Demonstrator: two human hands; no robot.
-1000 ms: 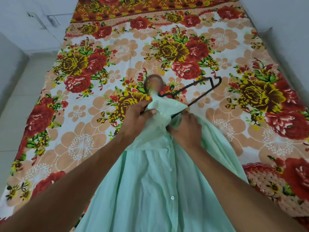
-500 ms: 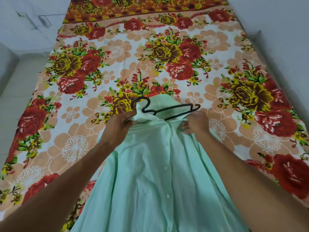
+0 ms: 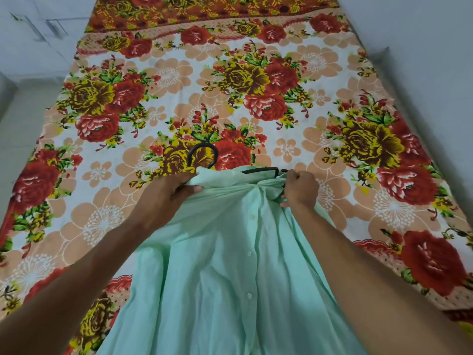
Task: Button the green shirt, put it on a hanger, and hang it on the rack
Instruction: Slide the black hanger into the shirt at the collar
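Observation:
A pale green shirt [image 3: 230, 265] lies buttoned down its front on the bed, collar end away from me. A black hanger [image 3: 204, 156] sits inside its top, with the hook sticking out past the collar and a short piece of bar showing near the right shoulder. My left hand [image 3: 169, 193] pinches the fabric at the shirt's left shoulder, just below the hook. My right hand [image 3: 299, 188] grips the bunched fabric at the right shoulder, over the hanger's end. Most of the hanger is hidden under the cloth. No rack is in view.
The shirt rests on a bed covered by a floral sheet [image 3: 256, 80] with red and yellow roses. A pale wall [image 3: 422, 60] runs along the right side. A light floor [image 3: 23, 119] and cabinet fronts lie to the left.
The hanger has gone further into the shirt, so less of its bar shows. Both hands have pulled the shoulder fabric up over its arms, and the hook now stands clear past the collar.

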